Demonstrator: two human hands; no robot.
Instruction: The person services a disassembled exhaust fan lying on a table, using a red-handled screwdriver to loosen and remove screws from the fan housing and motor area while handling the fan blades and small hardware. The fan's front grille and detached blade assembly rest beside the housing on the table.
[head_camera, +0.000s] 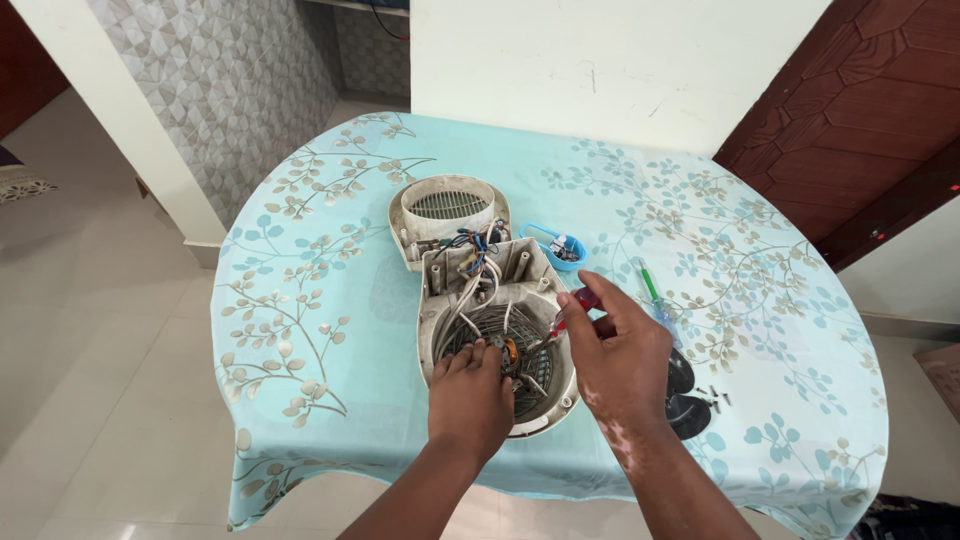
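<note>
Heater casing (497, 340) steadied by left hand (470, 395), right hand (618, 360) gripping red screwdriver (572, 308), floral blue tablecloth (330, 330), tiled floor (90, 300).

Pale turquoise tablecloth (330, 330) patterned with beige leafy sprigs; cream housing (497, 330) (grey grille inside); red-handled screwdriver (578, 304).
</note>
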